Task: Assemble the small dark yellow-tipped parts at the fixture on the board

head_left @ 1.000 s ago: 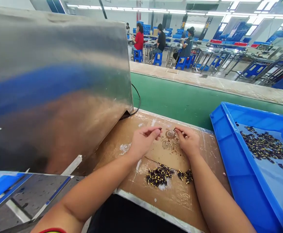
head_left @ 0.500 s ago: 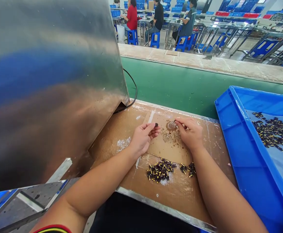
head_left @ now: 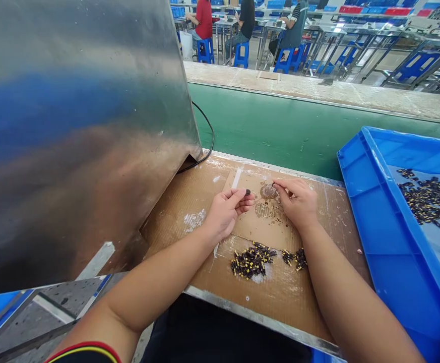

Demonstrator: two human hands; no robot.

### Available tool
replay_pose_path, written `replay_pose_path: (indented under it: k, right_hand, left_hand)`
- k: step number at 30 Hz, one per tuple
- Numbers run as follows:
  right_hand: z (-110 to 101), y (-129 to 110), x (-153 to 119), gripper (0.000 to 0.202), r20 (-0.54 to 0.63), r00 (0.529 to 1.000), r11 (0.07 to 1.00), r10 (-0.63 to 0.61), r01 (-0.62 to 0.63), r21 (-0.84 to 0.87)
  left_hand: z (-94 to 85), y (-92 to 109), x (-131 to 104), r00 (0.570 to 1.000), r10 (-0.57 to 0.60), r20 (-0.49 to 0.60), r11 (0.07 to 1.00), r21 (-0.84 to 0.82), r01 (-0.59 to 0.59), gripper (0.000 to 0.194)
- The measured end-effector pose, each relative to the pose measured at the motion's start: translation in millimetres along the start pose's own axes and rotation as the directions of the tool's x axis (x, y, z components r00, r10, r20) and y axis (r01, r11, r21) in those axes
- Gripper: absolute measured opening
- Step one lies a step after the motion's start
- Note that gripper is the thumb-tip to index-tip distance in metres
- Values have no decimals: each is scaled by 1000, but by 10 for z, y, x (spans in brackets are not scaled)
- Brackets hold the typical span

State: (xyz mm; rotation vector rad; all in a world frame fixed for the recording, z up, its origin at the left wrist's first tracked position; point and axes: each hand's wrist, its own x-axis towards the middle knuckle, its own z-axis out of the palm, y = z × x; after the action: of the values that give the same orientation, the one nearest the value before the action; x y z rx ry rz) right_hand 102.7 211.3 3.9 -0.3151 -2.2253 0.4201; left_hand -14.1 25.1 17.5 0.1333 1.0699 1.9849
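Note:
My left hand (head_left: 228,209) is closed in a pinch, thumb against fingers, on a small dark round piece (head_left: 247,192). Facing it, my right hand (head_left: 299,201) pinches a tiny dark part (head_left: 273,185), mostly hidden by the fingertips. Below those fingertips a pale round patch (head_left: 268,191) shows on the cardboard; I cannot tell whether it is a dish or a mark. Nearer me lies a heap of small black parts with yellow ends (head_left: 252,260). A smaller cluster of the same parts (head_left: 293,258) lies beside my right forearm.
At right stands a blue plastic bin (head_left: 397,237) holding many similar black-and-yellow parts (head_left: 433,199). A large metal housing (head_left: 83,141) fills the left, with a black cable (head_left: 212,133) behind it. Cardboard (head_left: 200,252) covers the worktop. People sit at tables beyond the green belt (head_left: 265,118).
The view has tipped slightly downward. Both hands keep their pinches and stay almost in the same place over the cardboard.

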Motion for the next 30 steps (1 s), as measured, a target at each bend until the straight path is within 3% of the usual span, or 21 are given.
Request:
replay_pose_path:
  k: [4,9,11,14,18,20,22,25,27,30]
  right_hand:
    - [-20,-43,4,16,-40,999,1000,11,-12,-13]
    - [-64,-122,11,12,-263,965,997,-1,-20,-77]
    - [-85,-157,36,11,-248,968,993,30,-58,-106]
    - [-136,-253,98,14,-125,985,981,115,-133,-139]
    - [-236,-505,158,16,-193,951,970,241,-243,13]
    - [-277,-655,145,15,-142,899,897,414,-377,231]
    - [-307,-792,89,13,3,829,741,560,-502,447]
    - [-333,-965,-59,12,188,762,526,619,-580,622]
    - [-339,-1069,-168,16,223,754,476,618,-585,657]
    - [-321,-1210,-295,19,192,764,496,616,-566,659]
  left_hand:
    - [-6,7,-4,1000,-14,10,1000,-27,14,22]
    - [-7,47,5,997,-78,-6,990,-118,76,14]
    - [0,66,6,996,-92,-11,987,-135,90,13]
    - [15,92,-5,995,-97,13,985,-143,98,11]
    - [30,112,-40,995,-79,59,985,-150,87,14]
    - [34,117,-60,996,-64,69,985,-155,74,18]
    - [41,119,-88,995,-53,83,986,-156,66,21]
    - [63,114,-152,991,-58,117,987,-142,75,24]
    - [83,104,-206,988,-66,140,989,-125,84,25]
    - [113,87,-278,984,-56,169,991,-108,75,23]
